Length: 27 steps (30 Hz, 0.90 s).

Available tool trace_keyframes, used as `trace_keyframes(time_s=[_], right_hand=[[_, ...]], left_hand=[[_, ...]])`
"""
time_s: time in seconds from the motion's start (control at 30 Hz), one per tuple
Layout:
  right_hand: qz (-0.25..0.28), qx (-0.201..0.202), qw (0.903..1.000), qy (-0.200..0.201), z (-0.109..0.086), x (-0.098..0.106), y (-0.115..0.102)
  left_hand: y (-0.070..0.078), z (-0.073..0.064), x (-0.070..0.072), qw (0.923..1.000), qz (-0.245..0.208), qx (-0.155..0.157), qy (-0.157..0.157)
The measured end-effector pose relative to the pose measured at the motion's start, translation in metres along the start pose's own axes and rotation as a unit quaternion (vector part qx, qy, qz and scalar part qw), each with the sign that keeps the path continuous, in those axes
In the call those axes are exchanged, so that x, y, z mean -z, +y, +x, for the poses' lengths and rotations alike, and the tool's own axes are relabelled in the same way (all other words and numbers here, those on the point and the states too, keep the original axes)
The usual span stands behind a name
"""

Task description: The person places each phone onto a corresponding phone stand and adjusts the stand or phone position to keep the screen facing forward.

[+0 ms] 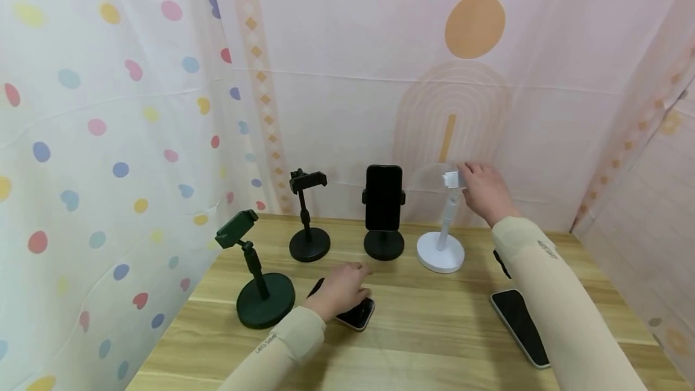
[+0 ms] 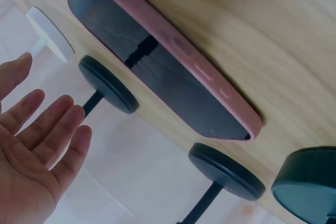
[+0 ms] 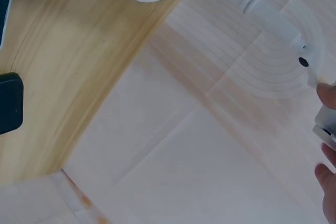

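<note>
My right hand [image 1: 485,189] is at the top of a white phone stand [image 1: 441,253], whose round base stands on the table. In the right wrist view the thumb [image 3: 326,96] and fingers pinch the stand's clamp [image 3: 326,124] at the frame's edge. Over a phone in a pink case [image 2: 157,72] hangs my left hand [image 1: 341,289], its fingers loosely spread and holding nothing. That phone lies screen up on the table, partly hidden by the hand in the head view.
A dark green stand [image 1: 266,301] and a black stand [image 1: 309,245] stand at left. Back centre, another black stand [image 1: 383,247] bears an upright phone [image 1: 383,198]. Beside my right sleeve lies a phone [image 1: 521,327], with a dark object [image 1: 501,263] partly hidden behind it. Curtains border the wooden table [image 1: 423,330].
</note>
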State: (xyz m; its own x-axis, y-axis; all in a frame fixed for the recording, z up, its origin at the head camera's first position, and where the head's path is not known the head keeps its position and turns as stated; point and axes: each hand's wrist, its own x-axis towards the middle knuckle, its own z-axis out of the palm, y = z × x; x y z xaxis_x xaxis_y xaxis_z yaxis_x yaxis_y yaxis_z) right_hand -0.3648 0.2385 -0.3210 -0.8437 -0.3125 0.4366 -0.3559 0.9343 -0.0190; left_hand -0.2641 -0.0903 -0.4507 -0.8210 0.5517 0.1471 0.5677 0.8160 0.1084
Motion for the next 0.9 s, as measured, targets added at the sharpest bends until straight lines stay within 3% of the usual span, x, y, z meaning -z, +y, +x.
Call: trace_keyframes(time_s=[0.2,0.47,0.9], right_hand=[[0.021,-0.018,0.9995,-0.017,0.001,-0.003,0.0],[0.035,-0.022,0.999,-0.016,-0.002,-0.004,-0.002],[-0.013,0.004,0.9998,-0.014,0.001,-0.004,-0.018]], left_hand=[[0.006,0.001,-0.004,0.9993,0.019,-0.025,0.02],[0.008,0.001,-0.007,0.9986,0.03,-0.036,0.023],[0.005,-0.001,-0.01,0.9975,0.04,-0.048,0.031]])
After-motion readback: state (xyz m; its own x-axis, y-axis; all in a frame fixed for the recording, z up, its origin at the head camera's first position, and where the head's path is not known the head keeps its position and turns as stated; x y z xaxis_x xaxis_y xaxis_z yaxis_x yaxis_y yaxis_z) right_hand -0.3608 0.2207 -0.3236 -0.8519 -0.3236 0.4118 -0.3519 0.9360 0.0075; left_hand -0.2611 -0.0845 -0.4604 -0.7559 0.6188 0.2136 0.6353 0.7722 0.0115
